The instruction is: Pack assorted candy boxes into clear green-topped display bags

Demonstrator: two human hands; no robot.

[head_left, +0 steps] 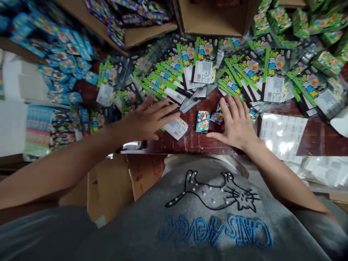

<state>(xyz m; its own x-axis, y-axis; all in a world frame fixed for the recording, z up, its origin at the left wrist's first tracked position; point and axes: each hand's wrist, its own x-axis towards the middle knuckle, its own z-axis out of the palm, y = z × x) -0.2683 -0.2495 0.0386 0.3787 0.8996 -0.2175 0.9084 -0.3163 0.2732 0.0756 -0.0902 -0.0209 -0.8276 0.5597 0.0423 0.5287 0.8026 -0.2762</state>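
Note:
My left hand [150, 117] reaches over the table with its fingers stretched out and nothing visible in it. Just under its fingertips lies a black and green packet with a pale label [176, 127]. My right hand [237, 123] lies palm down with fingers extended and thumb apart, over a few small printed boxes. A purple box [216, 116] shows partly beside its fingers; the rest are mostly covered by the hand. Near my right thumb a small blue box [203, 121] sits on the dark red table [191, 144].
Black and green packets [205, 59] lie in overlapping piles across the back. Blue boxes [67, 61] are heaped at left, green boxes [327, 62] at right. Cardboard boxes [212, 27] stand behind, one holding purple boxes [144, 14]. A sheet of white labels [282, 134] lies right.

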